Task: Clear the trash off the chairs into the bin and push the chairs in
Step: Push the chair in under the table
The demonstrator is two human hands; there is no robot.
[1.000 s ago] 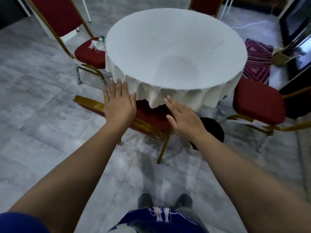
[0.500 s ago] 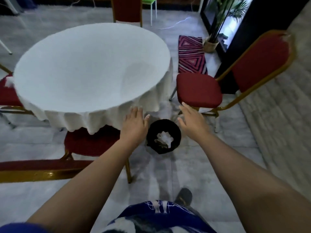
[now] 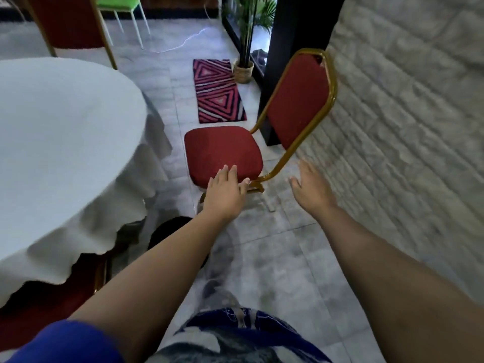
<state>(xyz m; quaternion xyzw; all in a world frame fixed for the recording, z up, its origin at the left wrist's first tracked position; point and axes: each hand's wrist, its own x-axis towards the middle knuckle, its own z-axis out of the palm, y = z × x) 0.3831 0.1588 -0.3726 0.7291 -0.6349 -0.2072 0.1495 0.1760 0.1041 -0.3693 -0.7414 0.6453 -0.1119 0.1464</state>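
Observation:
A red padded chair (image 3: 222, 153) with a gold frame stands away from the round white-clothed table (image 3: 60, 142), its seat bare. My left hand (image 3: 225, 195) hovers open over the seat's near edge. My right hand (image 3: 311, 187) is open in the air to the right of the chair's frame, touching nothing. The black bin (image 3: 167, 231) sits on the floor by the table, mostly hidden behind my left forearm. Another red chair (image 3: 47, 305) is tucked under the tablecloth at lower left.
A white brick wall (image 3: 408, 142) runs close along the right. A striped rug (image 3: 217, 90) and a potted plant (image 3: 246, 61) lie beyond the chair, with a dark pillar (image 3: 293, 38). A further red chair (image 3: 68, 22) and a green chair (image 3: 117, 3) stand at the back.
My view has swung right, from the chair tucked under the table past the bin to the chair by the wall. Both hands left the tucked chair and moved toward this one.

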